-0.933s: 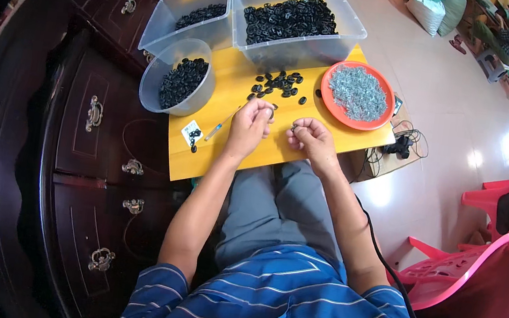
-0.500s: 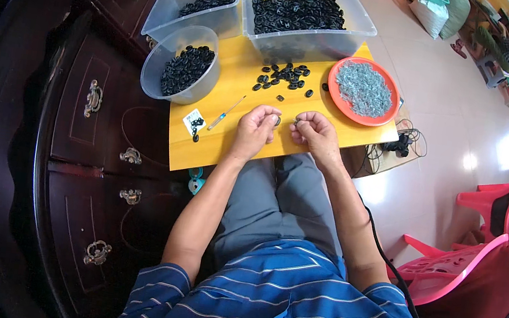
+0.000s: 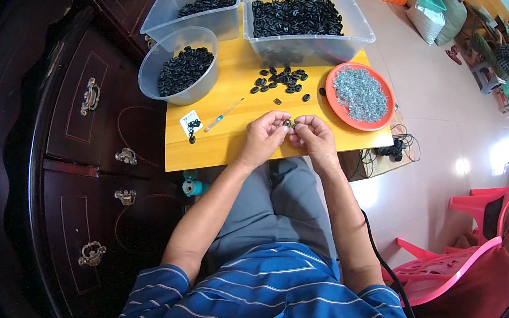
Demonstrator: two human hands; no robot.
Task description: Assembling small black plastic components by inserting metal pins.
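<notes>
Head view, and your fingertips nearly meet, on the near left side of the red plate [image 3: 363,126]! Your left hand [image 3: 262,138] is closed to a thumb-and-finger pinch on a black oval piece [image 3: 287,123], edge peeking out. Your right hand [image 3: 316,140] is pinched just as tight, right beside it; whatever sits in there is too small to tell. Fingertips only, probably because a full fist would hide something so tiny.

Outward we go! Left of the plate lies a scatter of loose black ovals [image 3: 287,81], loose and shallow, presumably for easy picking. The plate itself carries silvery metal bits [image 3: 360,94], its low rim likely leaving them open to your right hand. Beyond and left of the plate stands the big clear bin [image 3: 320,49], full of black pieces, deep walls keeping them together. Farther left of it, the round tub [image 3: 187,94] and a slim blue-handled tool [image 3: 217,120], both apparently on your left hand's side.
</notes>
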